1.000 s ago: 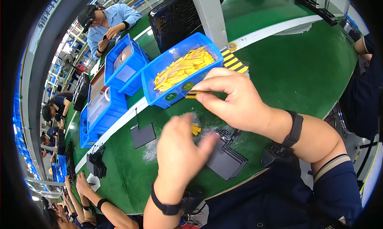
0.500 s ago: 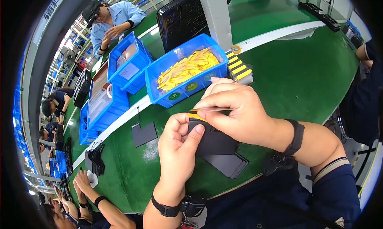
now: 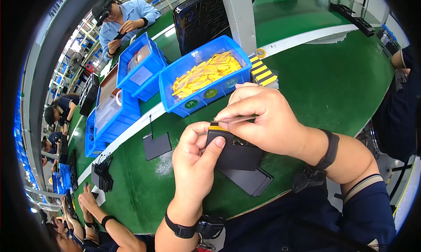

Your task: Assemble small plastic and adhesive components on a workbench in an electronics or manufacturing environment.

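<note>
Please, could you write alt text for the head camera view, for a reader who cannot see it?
A person's left grip holds a flat black part while the right grip pinches a thin strip near the part's yellow-and-black end. Beyond them, a blue bin of yellow strips stands on a green table.

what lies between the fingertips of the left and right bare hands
The head view shows a short yellow-and-black strip, at the top end of a flat black piece, between the left hand and right hand.
</note>
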The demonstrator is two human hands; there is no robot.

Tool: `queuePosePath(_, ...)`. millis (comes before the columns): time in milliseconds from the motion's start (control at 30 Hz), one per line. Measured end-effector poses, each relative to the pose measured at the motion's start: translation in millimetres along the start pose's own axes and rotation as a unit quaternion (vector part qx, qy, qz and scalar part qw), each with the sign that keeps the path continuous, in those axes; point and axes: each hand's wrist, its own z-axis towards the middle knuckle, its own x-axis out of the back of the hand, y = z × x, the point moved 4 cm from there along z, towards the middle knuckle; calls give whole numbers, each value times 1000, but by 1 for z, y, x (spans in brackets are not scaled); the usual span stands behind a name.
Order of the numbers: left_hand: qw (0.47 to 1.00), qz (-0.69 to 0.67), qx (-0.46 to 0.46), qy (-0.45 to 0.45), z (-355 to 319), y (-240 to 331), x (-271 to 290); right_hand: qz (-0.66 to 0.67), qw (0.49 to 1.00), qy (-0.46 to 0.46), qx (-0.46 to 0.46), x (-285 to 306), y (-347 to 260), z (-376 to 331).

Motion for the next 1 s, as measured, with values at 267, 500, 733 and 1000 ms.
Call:
queuePosePath(267, 999, 35, -1, 9, -1, 0, 1, 0, 999, 32, -6, 0, -2, 0)
queuePosePath(500, 999, 31, -12, -7, -1, 0, 0, -22, 999, 27, 5, -1, -1, 0)
queuePosePath(733, 997, 62, -20, 30, -3, -1, -1, -102, 994, 44, 6, -7, -3, -4)
queuePosePath(1000, 995, 38, -65, 69, -4, 9, -1, -97, 995, 15, 29, 0, 0, 0)
